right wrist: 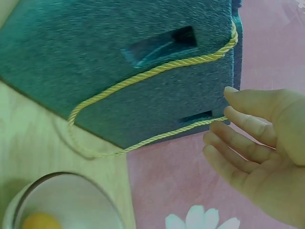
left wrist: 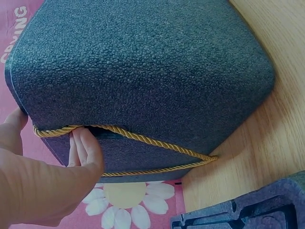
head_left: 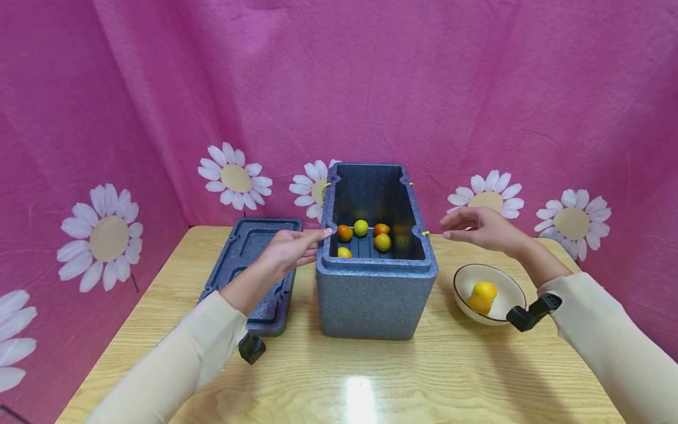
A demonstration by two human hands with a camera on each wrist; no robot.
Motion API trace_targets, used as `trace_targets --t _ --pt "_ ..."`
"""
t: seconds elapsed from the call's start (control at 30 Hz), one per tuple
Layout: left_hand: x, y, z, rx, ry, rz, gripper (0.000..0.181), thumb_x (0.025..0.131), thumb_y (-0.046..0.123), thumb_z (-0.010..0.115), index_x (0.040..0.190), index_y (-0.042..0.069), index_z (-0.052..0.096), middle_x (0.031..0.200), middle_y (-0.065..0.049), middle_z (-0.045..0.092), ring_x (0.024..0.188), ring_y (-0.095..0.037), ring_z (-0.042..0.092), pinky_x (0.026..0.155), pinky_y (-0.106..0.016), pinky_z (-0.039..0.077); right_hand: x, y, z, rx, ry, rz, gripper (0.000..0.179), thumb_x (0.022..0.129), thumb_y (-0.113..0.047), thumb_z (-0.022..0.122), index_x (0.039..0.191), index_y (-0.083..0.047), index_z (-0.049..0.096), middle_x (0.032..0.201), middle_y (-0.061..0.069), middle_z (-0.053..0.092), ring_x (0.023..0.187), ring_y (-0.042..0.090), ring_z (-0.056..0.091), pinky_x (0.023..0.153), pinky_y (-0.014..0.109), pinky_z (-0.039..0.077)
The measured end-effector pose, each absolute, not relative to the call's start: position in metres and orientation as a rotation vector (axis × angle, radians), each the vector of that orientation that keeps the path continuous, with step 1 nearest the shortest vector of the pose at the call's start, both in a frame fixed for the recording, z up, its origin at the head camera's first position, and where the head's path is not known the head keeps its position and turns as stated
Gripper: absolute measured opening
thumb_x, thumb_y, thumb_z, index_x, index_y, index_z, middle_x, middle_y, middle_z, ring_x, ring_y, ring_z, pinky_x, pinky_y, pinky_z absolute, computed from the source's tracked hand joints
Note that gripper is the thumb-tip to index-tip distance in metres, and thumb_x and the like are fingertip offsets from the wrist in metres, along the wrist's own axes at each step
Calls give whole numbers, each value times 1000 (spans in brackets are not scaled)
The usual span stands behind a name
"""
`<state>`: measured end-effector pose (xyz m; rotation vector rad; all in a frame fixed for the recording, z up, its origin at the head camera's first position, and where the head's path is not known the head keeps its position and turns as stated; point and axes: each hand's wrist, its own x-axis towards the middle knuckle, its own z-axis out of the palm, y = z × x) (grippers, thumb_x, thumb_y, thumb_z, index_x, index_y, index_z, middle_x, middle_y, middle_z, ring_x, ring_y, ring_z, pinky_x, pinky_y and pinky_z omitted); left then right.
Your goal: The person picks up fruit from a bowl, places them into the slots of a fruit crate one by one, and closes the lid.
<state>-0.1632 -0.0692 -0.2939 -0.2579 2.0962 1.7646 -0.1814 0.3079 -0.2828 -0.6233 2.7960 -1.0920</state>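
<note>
While wood (head_left: 296, 377) bears the box (head_left: 371, 306) — pink cloth (head_left: 371, 88) hangs.

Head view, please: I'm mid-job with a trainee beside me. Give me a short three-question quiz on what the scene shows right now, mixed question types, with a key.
1. Count: how many fruits show in the bowl?

2. True or false: the thumb of the left hand lies on the rim of the open box.

3. Choose one: where is the lid?
A) Inside the box
B) On the table, to the person's left of the box
C) Under the bowl

Key:
1. Two.
2. True.
3. B.
</note>
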Motion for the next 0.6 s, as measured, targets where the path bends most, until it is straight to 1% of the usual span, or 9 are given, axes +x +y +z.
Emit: trace_targets --t 0.1,0.2,0.43,0.6 --pt "-164 -70 -294 -266 2089 1775 70 86 43 69 138 0 48 144 -17 50 128 -24 56 108 -36 47 -172 314 -290 -641 2788 -1096 26 87 -10 69 111 0 65 97 -7 72 85 -5 64 76 12 54" --pt "-163 -68 -294 -283 2080 1782 70 86 42 70 138 0 48 144 -17 50 128 -24 56 108 -37 46 -163 323 -298 -647 2775 -1090 25 87 -9 69 110 1 65 97 -7 71 85 -4 64 77 12 54" --pt "-164 -67 -292 -300 2088 1783 75 85 42 71 139 -1 44 143 -17 51 126 -24 58 107 -36 48 -149 346 -314 -604 2751 -976 28 88 -14 69 112 1 64 105 16 71 89 -6 62 79 12 54" --pt "-163 -67 -293 -297 2083 1787 74 86 41 70 140 -1 43 143 -17 51 127 -23 57 106 -35 48 -142 360 -330 -609 2673 -945 33 89 -13 68 114 7 62 109 25 68 90 -7 61 80 13 54"
